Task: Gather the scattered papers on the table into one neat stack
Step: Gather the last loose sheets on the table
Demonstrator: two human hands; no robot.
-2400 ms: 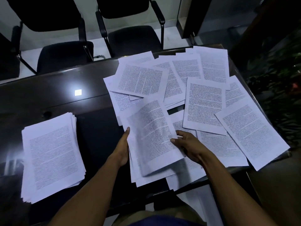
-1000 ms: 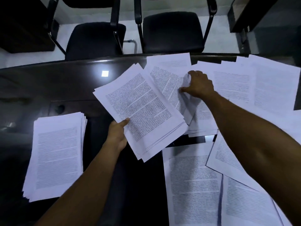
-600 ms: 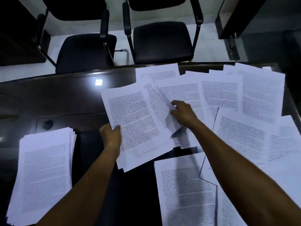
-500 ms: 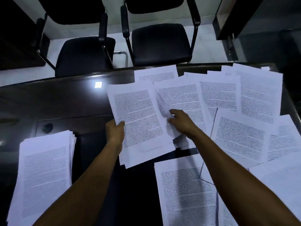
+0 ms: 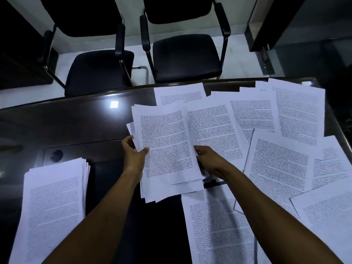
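Note:
A bundle of printed sheets is held above the dark table at the centre. My left hand grips its left edge, thumb on top. My right hand holds the bundle's right edge, fingers tucked under the sheets. Several loose printed papers lie overlapping across the right half of the table, and one sheet lies near the front edge. A neat stack of papers sits at the left front.
Two black armchairs, one at the left and one at the right, stand behind the table's far edge. A round grommet is set in the tabletop near the stack. A bright light reflection shows on the wood.
My right hand pulled a far sheet back onto the bundle and came to its right edge. The bundle turned from tilted to nearly square between both hands.

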